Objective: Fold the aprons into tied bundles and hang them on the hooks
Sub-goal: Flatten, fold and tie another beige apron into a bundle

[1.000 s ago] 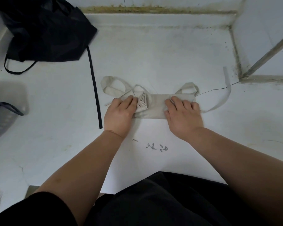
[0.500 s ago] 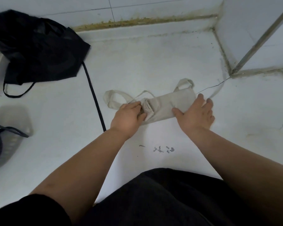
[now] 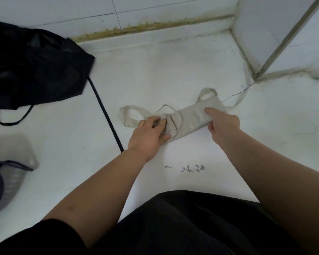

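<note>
Even soft light, faint shadows, mild motion blur, wide-angle edge distortion.

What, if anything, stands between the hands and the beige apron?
Nothing visible. The left hand grips the left end of the folded apron, and the right hand pinches its right end. No hooks are in view.

The folded apron [image 3: 195, 116] lies on the floor [image 3: 173, 70], left hand [image 3: 149, 133] on its left end, right hand [image 3: 223, 124] on its right. A strap [image 3: 107, 116] lies left, a cloth heap [image 3: 35, 67] beyond.
</note>
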